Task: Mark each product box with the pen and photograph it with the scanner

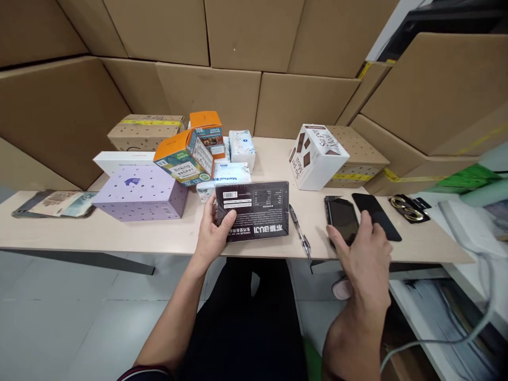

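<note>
Hold the flat black printed cardboard box (260,211) level, your thumb best clear of its white barcode label (230,194). Your left hand (213,228) grasps its left end over the pale wooden table's (51,233) front edge, long axis roughly parallel, lettering upside down. Toward the right corner, your right hand (367,259) straddles a black rectangular handheld device (343,214); whether it grips is unclear.

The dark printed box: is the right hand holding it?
No, the left hand grips the dark printed box, while the right hand is apart from it.
</note>
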